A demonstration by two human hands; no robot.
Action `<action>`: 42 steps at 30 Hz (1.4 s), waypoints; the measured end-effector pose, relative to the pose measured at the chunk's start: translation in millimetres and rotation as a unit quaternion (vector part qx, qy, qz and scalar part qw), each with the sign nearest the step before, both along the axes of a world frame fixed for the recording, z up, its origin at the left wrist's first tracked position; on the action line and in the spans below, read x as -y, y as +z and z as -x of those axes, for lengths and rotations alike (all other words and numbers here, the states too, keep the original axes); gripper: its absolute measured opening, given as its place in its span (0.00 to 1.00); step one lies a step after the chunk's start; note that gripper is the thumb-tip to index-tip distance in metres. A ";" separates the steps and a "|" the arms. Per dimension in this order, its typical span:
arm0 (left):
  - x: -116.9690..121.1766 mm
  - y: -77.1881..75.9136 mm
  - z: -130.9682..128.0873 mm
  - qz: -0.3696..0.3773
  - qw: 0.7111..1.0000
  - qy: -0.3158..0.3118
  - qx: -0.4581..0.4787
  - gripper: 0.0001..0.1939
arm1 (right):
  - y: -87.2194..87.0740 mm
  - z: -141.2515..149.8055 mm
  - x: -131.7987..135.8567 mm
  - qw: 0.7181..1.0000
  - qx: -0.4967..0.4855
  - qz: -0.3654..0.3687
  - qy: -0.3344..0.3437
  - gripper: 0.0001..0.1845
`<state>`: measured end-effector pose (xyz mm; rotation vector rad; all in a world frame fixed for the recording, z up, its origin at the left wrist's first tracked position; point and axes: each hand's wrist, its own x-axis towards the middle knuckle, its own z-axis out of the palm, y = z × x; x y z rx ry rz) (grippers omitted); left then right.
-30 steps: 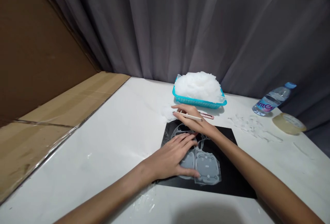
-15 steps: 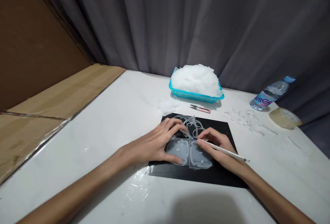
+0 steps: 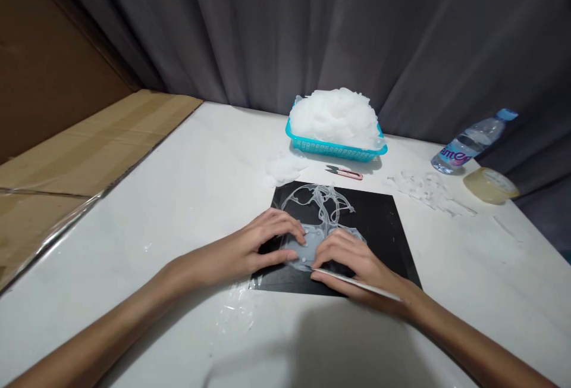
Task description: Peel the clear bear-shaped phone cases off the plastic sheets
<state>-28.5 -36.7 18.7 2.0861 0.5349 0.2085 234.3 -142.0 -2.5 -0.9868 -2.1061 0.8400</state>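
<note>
A translucent grey moulded piece point(image 3: 311, 239) lies on a black mat point(image 3: 379, 215), with thin clear stringy strips point(image 3: 328, 203) trailing from its far side. My left hand point(image 3: 267, 236) rests at the piece's left side, thumb and fingers apart, their tips touching it. In my right hand point(image 3: 350, 257) is a slim white pen-like tool point(image 3: 363, 285), pinched near its front end and slanting back over the hand. Its tip is at the piece's near edge, too small to make out. The right hand covers much of the piece's right half.
Behind the mat stands a turquoise basket point(image 3: 336, 149) heaped with white translucent pieces point(image 3: 334, 117). Small pink-handled snips point(image 3: 344, 172) lie before it, beside loose white pieces point(image 3: 283, 168). Clear scraps point(image 3: 428, 188), a water bottle point(image 3: 473, 141) and a tape roll point(image 3: 491, 185) are at right.
My right hand has moved with the tool from the piece's far middle to its near edge. The left fingers have drawn back, and the strips lie more spread out. The view has tilted down slightly.
</note>
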 end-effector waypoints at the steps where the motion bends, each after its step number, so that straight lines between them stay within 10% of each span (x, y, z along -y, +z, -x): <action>1: 1.5 0.1 -1.0 -0.010 1.000 0.002 -0.001 0.14 | 0.1 0.9 -0.2 1.000 0.004 -0.002 0.002 0.05; 14: 20.9 7.3 -7.5 -0.091 0.995 -0.007 -0.050 0.18 | -2.0 3.8 2.5 0.998 0.045 -0.053 0.004 0.03; 42: 21.3 -2.4 -15.7 -0.015 0.998 0.059 -0.034 0.21 | -11.4 22.3 16.7 0.925 0.241 -0.273 -0.104 0.12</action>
